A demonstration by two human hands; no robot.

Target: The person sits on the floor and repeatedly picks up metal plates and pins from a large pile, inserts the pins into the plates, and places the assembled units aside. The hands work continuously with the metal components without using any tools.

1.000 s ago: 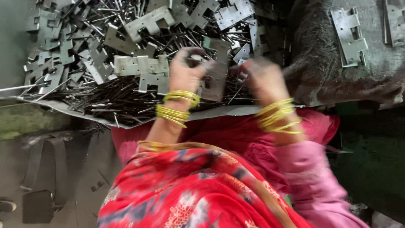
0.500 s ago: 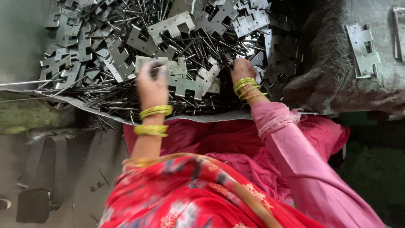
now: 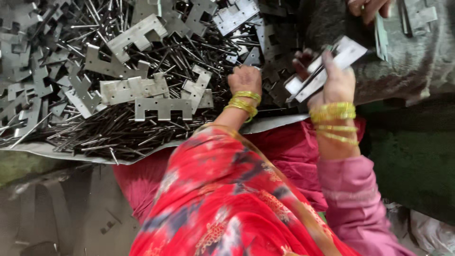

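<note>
Head view, looking down. Person sat at a grey sheet (image 3: 57,150) heaped w/ notched flat metal plates (image 3: 163,108) and thin dark rods (image 3: 118,128).

Right hand (image 3: 334,83) was clamped on a small stack of plates (image 3: 327,64), thumb over the top face, fingers under, at the sheet's right edge, beside a dark grey sack (image 3: 417,57). The stack's long axis ran diagonal, low end toward the person at left, high end up and to the right; broad faces were tilted, edges toward the camera.

Left hand (image 3: 245,79) was down in the heap near the sheet's near edge, fingers curled into rods and plates. Can't tell if it was gripping anything. Hands were apart, w/ gold bangles on both wrists.

Another person's hand (image 3: 367,7) showed at the top right, over the sack, by more plates (image 3: 417,16).

Judgement: the plates looked stiff, thin, fairly heavy once stacked, w/ sharp stamped edges and prob. slick faces. Best held across the flat faces mid-length, pinched tight so the stack didn't fan out; avoid the notches and corners. Loose rods would roll and snag.
</note>
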